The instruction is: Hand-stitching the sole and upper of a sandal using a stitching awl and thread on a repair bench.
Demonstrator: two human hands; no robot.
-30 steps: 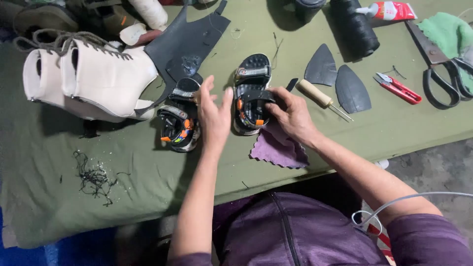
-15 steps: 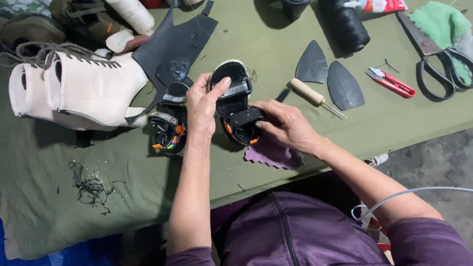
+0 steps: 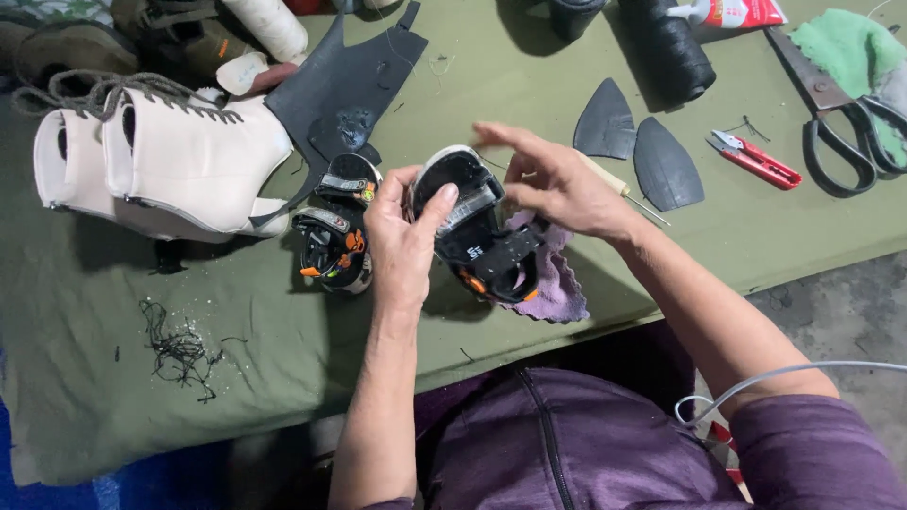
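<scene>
My left hand (image 3: 402, 241) grips a small black child's sandal (image 3: 477, 231) with orange trim, lifted and tilted above the green table cover (image 3: 236, 321). My right hand (image 3: 557, 184) hovers over the sandal's far side with fingers spread, touching or nearly touching its strap. The matching second sandal (image 3: 335, 227) lies on the cover just left of my left hand. A purple cloth (image 3: 557, 283) lies under the lifted sandal.
A pair of white lace-up high-heeled boots (image 3: 161, 161) lies at the left beside a black leather sheet (image 3: 354, 76). Two black sole pieces (image 3: 638, 146), an awl, red snippers (image 3: 756, 161), big scissors (image 3: 841, 123), thread spools and a glue tube sit at the back. Thread scraps (image 3: 179, 345) litter the front left.
The sandal has been lifted off the table and tilted toward me in my left hand. My right hand let go of its heel and opened over its top.
</scene>
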